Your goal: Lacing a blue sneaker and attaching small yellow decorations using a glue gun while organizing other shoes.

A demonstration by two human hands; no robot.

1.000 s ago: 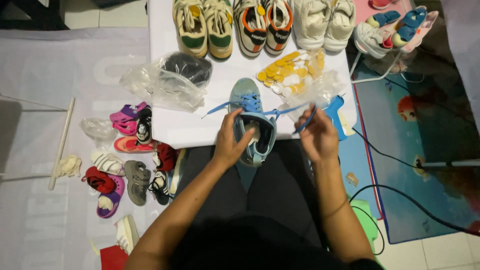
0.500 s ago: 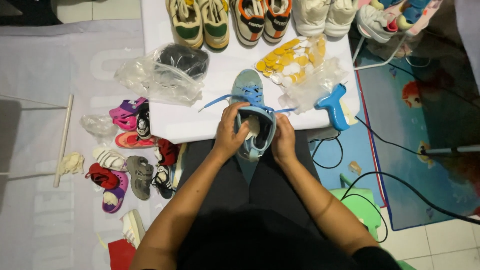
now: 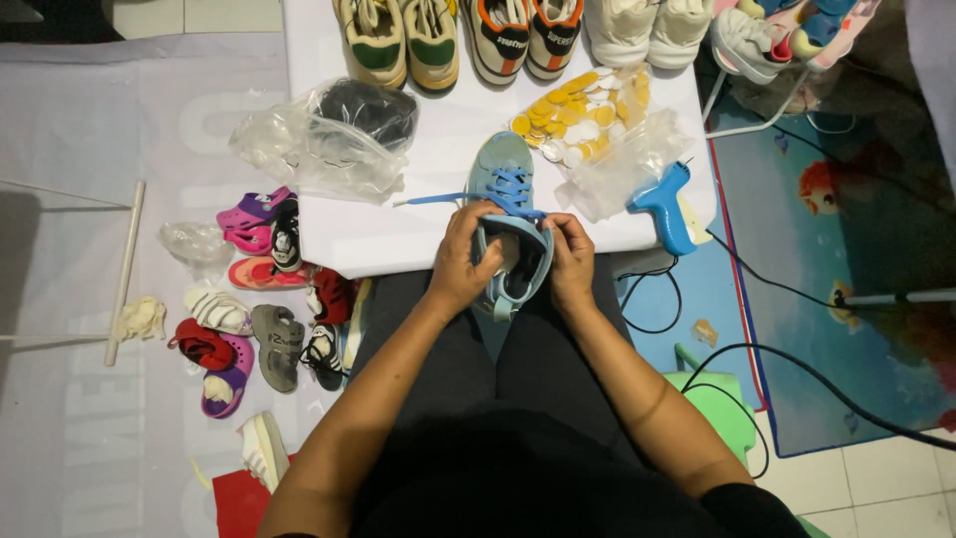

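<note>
A small light-blue sneaker (image 3: 503, 174) with blue laces lies toe-away on the front edge of a white table (image 3: 398, 234), its heel over my lap. My left hand (image 3: 466, 261) grips the shoe's left side and opening. My right hand (image 3: 570, 257) holds the right side at the collar, fingers pinching the lace near the top eyelets. One blue lace end (image 3: 428, 199) trails left across the table.
A blue glue gun (image 3: 669, 204) lies right of the shoe, its cord running over the floor. A clear bag of yellow and white discs (image 3: 588, 125) and a bag with a dark object (image 3: 339, 134) flank the shoe. Several sneakers (image 3: 498, 35) line the far edge. Tiny shoes (image 3: 264, 299) lie on the floor, left.
My right hand has come in from pulling the lace out to the right and now sits against the shoe's collar. The laces are drawn in closer.
</note>
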